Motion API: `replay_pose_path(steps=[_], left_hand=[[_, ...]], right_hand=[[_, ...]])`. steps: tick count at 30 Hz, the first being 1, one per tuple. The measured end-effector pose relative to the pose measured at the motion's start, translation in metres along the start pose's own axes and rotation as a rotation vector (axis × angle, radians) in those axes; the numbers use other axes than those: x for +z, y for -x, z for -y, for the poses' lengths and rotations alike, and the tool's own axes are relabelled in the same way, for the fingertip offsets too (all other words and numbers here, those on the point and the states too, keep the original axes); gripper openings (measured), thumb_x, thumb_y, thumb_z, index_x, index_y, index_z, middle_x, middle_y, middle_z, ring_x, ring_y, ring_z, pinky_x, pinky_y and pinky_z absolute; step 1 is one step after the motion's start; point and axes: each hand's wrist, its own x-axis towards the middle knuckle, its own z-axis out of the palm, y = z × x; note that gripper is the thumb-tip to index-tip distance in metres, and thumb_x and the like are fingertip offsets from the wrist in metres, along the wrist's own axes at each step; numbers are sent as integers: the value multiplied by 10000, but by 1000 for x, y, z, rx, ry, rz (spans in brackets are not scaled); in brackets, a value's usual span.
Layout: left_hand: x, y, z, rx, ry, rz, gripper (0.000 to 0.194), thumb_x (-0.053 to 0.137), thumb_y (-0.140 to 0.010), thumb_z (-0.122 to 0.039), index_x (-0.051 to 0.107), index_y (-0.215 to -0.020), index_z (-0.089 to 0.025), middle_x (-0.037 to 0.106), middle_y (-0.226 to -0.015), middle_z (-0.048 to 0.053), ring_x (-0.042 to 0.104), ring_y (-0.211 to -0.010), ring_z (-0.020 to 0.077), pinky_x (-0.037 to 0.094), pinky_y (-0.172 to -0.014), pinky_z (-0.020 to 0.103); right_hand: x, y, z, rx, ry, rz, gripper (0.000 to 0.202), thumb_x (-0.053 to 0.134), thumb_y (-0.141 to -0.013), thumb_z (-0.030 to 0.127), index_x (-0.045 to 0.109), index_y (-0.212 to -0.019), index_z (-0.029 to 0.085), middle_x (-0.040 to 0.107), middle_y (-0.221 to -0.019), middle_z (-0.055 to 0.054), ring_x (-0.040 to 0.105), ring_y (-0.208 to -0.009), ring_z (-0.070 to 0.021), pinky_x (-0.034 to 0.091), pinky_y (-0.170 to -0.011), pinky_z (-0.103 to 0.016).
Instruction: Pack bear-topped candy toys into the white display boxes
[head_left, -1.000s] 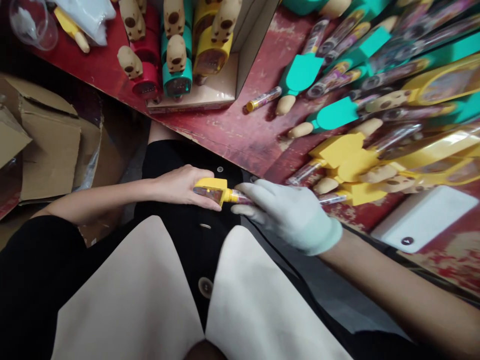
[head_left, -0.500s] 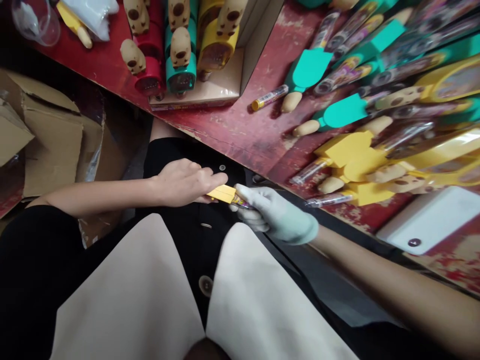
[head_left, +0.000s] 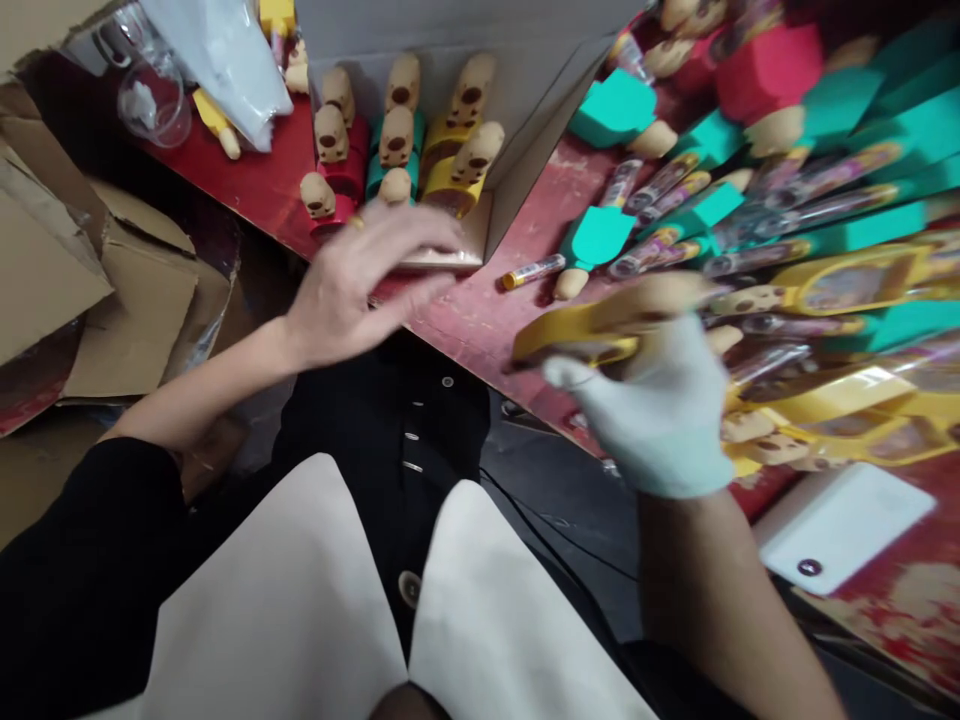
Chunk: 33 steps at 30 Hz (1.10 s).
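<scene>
My left hand, bare and a little blurred, reaches over the table edge at the front of the cardboard box. Its fingers are stretched out, thumb apart, with nothing held. My right hand, in a pale glove, grips a yellow toy with a beige head, smeared by motion, above the red table. In the box stand red, green and yellow toys with beige animal heads; my left hand partly covers the front ones. Beside my right hand lie green toys and a candy-filled tube.
Yellow toys and more tubes are heaped on the right of the red table. A white phone-like device lies near the edge. At the back left are a clear cup and a plastic bag. Folded cardboard stands at far left.
My hands have come apart from the yellow piece they held together over my lap. The left has moved up to the box; the right has risen over the table, now with a yellow toy.
</scene>
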Motion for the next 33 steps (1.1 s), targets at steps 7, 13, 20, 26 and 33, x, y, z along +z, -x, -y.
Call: replay_pose_path(steps=[7, 13, 20, 26, 33], left_hand=[[-32, -51, 36, 174, -405, 22, 549, 249, -1026, -478, 474, -1515, -371, 500, -1552, -22, 227, -1583, 363, 278, -1133, 674], [-30, -56, 53, 131, -399, 117, 535, 319, -1019, -414, 432, -1532, -315, 538, -1481, 30, 277, -1572, 365, 384, -1115, 651], [-28, -53, 61, 178, -348, 63, 592, 253, -1060, -493, 352, -1598, -266, 428, -1629, 34, 264, -1581, 357, 333, -1172, 611], [-26, -55, 64, 110, -217, 27, 572, 379, -1038, -506, 407, -1577, -318, 476, -1602, 34, 266, -1588, 335, 242, -1247, 571], [-28, -47, 57, 142, -309, -28, 654, 296, -1044, -602, 312, -1615, -281, 322, -1689, 97, 239, -1594, 360, 184, -1262, 620]], right_hand=[[80, -98, -35, -143, -147, -332, 641, 551, -927, 640, 404, -1325, 160, 599, -1227, -222, 615, -1115, -270, 544, -982, -471], [79, -117, -29, -50, 110, -163, 556, 690, -894, 428, 476, -1309, 127, 617, -1278, -218, 612, -1167, -269, 514, -1025, -427], [72, -129, -3, -17, 248, -4, 571, 638, -957, 432, 478, -1358, 57, 590, -1344, -236, 561, -1286, -313, 449, -1099, -444], [82, -127, 16, 7, 372, 109, 375, 616, -935, 278, 507, -1273, 155, 576, -1273, -174, 603, -1155, -304, 505, -1021, -477], [0, -169, -49, -41, 328, -355, 211, 549, -969, 275, 562, -1159, 183, 598, -1184, -166, 582, -1116, -277, 492, -1033, -511]])
